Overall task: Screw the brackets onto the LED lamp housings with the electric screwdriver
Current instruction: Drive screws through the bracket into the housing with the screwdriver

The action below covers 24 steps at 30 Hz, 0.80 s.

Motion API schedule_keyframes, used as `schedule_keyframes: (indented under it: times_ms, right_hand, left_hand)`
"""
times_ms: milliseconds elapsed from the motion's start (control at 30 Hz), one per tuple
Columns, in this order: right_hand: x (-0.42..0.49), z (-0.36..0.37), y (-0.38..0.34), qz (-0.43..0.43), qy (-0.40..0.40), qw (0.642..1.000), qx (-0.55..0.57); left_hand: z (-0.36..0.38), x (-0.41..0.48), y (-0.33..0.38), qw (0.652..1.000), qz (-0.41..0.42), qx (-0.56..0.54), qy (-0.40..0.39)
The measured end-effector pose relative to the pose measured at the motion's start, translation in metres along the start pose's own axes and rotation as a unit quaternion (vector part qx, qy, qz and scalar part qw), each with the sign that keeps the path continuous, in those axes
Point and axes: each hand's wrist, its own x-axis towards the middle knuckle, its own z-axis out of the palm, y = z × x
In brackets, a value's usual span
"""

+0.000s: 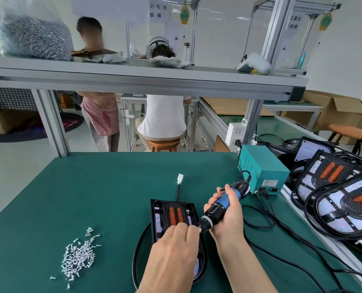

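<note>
A black LED lamp housing (167,210) with two orange strips lies on the green mat, its cable and white connector (180,178) trailing away from me. My right hand (226,218) grips the blue and black electric screwdriver (220,206), tilted so its tip points down-left at the housing's right side. My left hand (173,250) lies over the near half of the housing, fingertips bunched right at the screwdriver tip; whether they pinch a screw is hidden. The bracket cannot be made out under the hand.
A loose pile of silver screws (78,256) lies on the mat at the left. A teal power box (262,172) and black cables stand at the right, with several stacked lamp housings (344,199) beyond. An aluminium shelf (133,77) spans overhead; two people are behind it.
</note>
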Motion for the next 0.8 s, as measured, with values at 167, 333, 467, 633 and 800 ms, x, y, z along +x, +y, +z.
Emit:
schedule_keyframes:
  times_ms: [167,333,467,633,800]
  right_hand:
    - [0.0002,-0.0011,-0.0003,0.014,-0.004,1.000,0.013]
    - [0.0003,-0.0016,-0.0013,0.021,-0.003,1.000,0.017]
    - [-0.0003,-0.0014,-0.0003,0.036,-0.002,0.999,0.023]
    - [0.0005,-0.0024,-0.0005,0.045,-0.003,0.999,0.031]
    - [0.0018,-0.0053,-0.0027,0.055,-0.005,0.997,0.052]
  left_hand:
    - [0.0020,0.0019,0.0006,1.000,-0.003,-0.005,-0.011]
    - [-0.0004,0.0044,0.0006,1.000,-0.004,-0.005,-0.002]
    - [0.0008,0.0064,0.0036,0.999,-0.016,0.008,0.031]
    - [-0.0012,0.0068,0.0052,0.999,0.006,0.018,0.036]
    - [-0.0034,0.0094,0.0056,0.999,0.029,0.023,0.040]
